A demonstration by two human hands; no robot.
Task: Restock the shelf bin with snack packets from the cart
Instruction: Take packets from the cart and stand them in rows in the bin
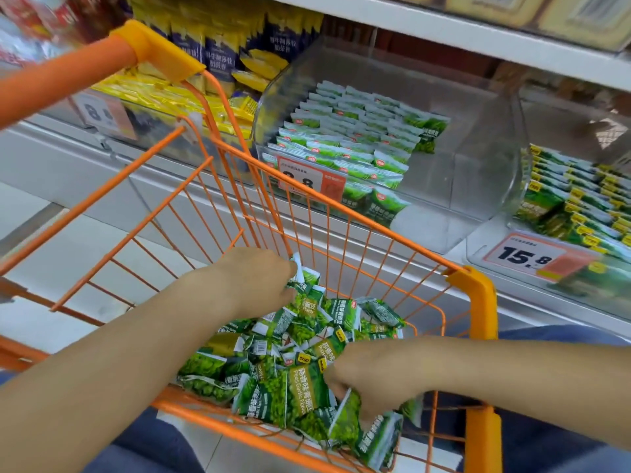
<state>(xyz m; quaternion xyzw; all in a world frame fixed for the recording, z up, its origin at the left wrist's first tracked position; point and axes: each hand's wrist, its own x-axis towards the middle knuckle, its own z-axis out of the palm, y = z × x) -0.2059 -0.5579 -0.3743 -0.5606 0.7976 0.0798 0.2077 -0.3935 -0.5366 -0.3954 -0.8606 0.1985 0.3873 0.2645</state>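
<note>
Snack packets [300,363], green with white ends, lie loosely heaped in an orange wire cart [474,302] drawn up against a white store shelf [444,32]. Shelf runs from 9 o'clock to 3 o'clock across the upper view, with a pale floor visible below it at 9 o'clock.

Clear plastic shelf bin [478,158] sits at 12 o'clock from the cart. It holds neat rows of matching green packets [355,131] on its left side; its right side shows bare plastic. A red price tag [307,180] is fixed to its front edge. Neighbouring bin at 10 o'clock holds yellow packets [164,93] backed by dark blue and yellow bags [218,52]. Bin at 3 o'clock holds green and yellow packets [580,206] above a tag reading 15.8 [526,256].

Heaped packets point every way; no common long axis. One large packet near the right hand has its long axis running roughly 12 to 6 o'clock.

Left hand [256,281] sits at the heap's 11 o'clock edge, fingers curled and pinching a few packets there. Right hand [372,373] sits at the heap's 4 o'clock side, fingers curled down around several packets, which hang beneath it.

Dark blue trousers [153,448] show at 6 o'clock.
</note>
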